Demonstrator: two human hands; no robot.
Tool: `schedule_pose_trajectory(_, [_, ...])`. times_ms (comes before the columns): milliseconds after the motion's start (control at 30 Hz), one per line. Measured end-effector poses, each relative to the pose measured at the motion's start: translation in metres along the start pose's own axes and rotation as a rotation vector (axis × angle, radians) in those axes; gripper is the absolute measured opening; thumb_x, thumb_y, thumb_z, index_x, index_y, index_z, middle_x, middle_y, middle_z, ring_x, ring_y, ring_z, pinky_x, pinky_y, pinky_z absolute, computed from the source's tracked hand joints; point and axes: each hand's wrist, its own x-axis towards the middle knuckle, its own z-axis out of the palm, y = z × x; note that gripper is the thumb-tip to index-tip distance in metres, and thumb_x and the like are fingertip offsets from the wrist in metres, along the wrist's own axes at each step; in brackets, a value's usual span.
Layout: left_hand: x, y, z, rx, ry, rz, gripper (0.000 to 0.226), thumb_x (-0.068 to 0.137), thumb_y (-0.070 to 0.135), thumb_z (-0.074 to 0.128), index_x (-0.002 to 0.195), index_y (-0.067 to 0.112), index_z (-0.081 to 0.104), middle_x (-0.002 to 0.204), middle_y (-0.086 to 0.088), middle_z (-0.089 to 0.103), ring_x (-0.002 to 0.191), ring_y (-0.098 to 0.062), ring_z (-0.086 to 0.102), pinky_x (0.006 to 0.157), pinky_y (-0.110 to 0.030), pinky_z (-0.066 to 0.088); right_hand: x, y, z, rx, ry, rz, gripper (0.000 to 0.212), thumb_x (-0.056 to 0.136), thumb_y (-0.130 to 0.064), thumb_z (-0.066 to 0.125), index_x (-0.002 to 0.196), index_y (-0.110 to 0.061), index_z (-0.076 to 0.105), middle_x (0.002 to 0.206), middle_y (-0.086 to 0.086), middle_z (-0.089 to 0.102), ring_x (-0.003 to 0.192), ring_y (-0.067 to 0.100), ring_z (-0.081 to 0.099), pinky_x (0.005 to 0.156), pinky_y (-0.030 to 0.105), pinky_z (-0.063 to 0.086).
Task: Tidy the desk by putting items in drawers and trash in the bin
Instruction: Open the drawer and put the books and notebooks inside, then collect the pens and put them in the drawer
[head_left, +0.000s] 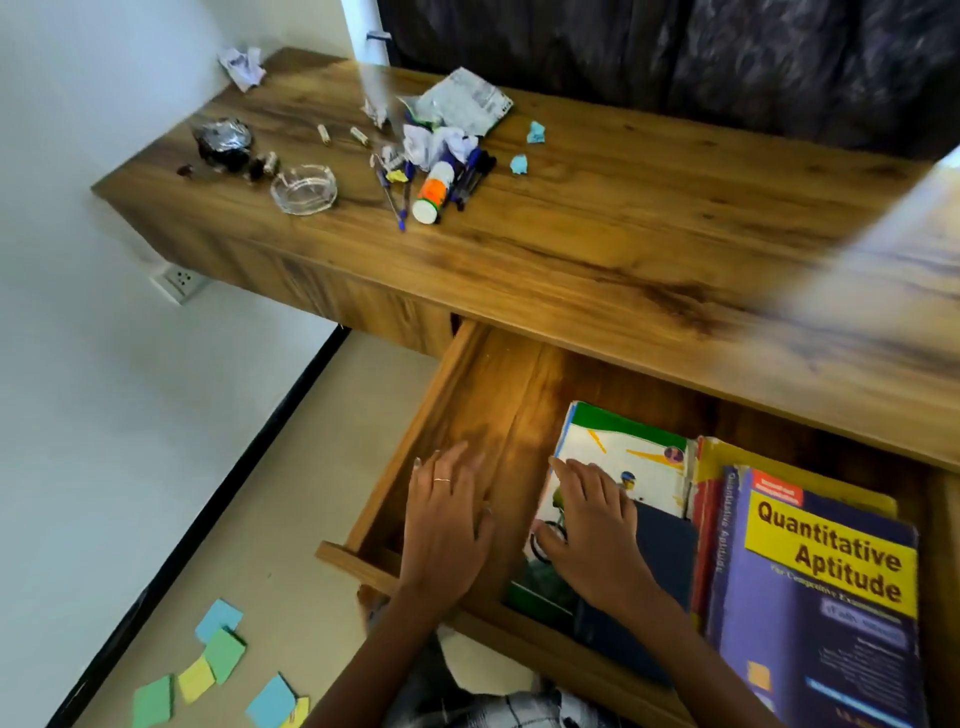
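My left hand (447, 519) lay flat and open on the bare floor of the drawer (467, 395), gripping nothing. My right hand (597, 535) pressed, fingers spread, on the illustrated book (628, 457) inside. Pens (467, 176) and crumpled paper (441, 143) waited on the table (623, 234): light, the pens apt to roll, best gathered mid-barrel.

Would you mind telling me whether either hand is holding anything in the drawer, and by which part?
Neither grips anything. The right hand rests flat on the illustrated book near its left edge; the left hand lies open on the bare drawer floor.
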Motion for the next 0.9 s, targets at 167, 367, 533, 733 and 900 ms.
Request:
schedule_pose_trajectory(167, [0.028, -0.07, -0.032, -0.114, -0.036, 0.072, 0.057, 0.088, 0.043, 0.037, 0.141, 0.023, 0.032, 0.147, -0.004, 0.039, 0.134, -0.026, 0.036, 0.114, -0.041, 0.015, 0.046, -0.081, 0.015, 0.037, 0.079, 0.042, 0.068, 0.091, -0.051, 0.04, 0.147, -0.027, 0.011, 0.153, -0.003, 0.017, 0.141, 0.019, 0.012, 0.114, 0.041, 0.015])
schedule_pose_trajectory(367, [0.065, -0.161, -0.087, -0.172, -0.07, 0.162, 0.065, 0.087, 0.042, 0.033, 0.147, 0.017, 0.029, 0.151, -0.001, 0.033, 0.141, -0.017, 0.026, 0.119, -0.037, 0.015, 0.11, -0.182, 0.04, 0.133, 0.127, 0.148, 0.07, 0.092, -0.04, 0.047, 0.149, -0.023, 0.01, 0.158, 0.001, 0.004, 0.145, 0.024, 0.004, 0.116, 0.045, 0.012])
schedule_pose_trajectory(533, [0.084, -0.224, -0.123, -0.213, -0.087, 0.12, 0.066, 0.087, 0.035, 0.043, 0.148, 0.019, 0.024, 0.151, 0.001, 0.03, 0.139, -0.014, 0.025, 0.116, -0.04, 0.024, 0.14, -0.23, 0.054, 0.15, 0.171, 0.247, 0.071, 0.092, -0.041, 0.049, 0.149, -0.024, 0.011, 0.158, 0.001, 0.003, 0.145, 0.024, 0.002, 0.115, 0.045, 0.012])
schedule_pose_trajectory(733, [0.1, -0.267, -0.132, -0.24, -0.15, 0.125, 0.067, 0.086, 0.044, 0.039, 0.147, 0.021, 0.025, 0.15, 0.005, 0.03, 0.137, -0.01, 0.025, 0.115, -0.029, 0.024, 0.159, -0.255, 0.066, 0.196, 0.208, 0.275, 0.068, 0.09, -0.043, 0.051, 0.147, -0.026, 0.017, 0.154, 0.0, 0.016, 0.142, 0.023, 0.01, 0.112, 0.045, 0.017])
schedule_pose_trajectory(900, [0.106, -0.29, -0.133, -0.261, -0.208, 0.161, 0.068, 0.082, 0.05, 0.033, 0.146, 0.027, 0.026, 0.149, 0.011, 0.03, 0.135, -0.003, 0.024, 0.112, -0.017, 0.021, 0.172, -0.268, 0.066, 0.213, 0.249, 0.271, 0.063, 0.09, -0.04, 0.051, 0.145, -0.026, 0.023, 0.15, -0.002, 0.025, 0.138, 0.019, 0.018, 0.111, 0.04, 0.019])
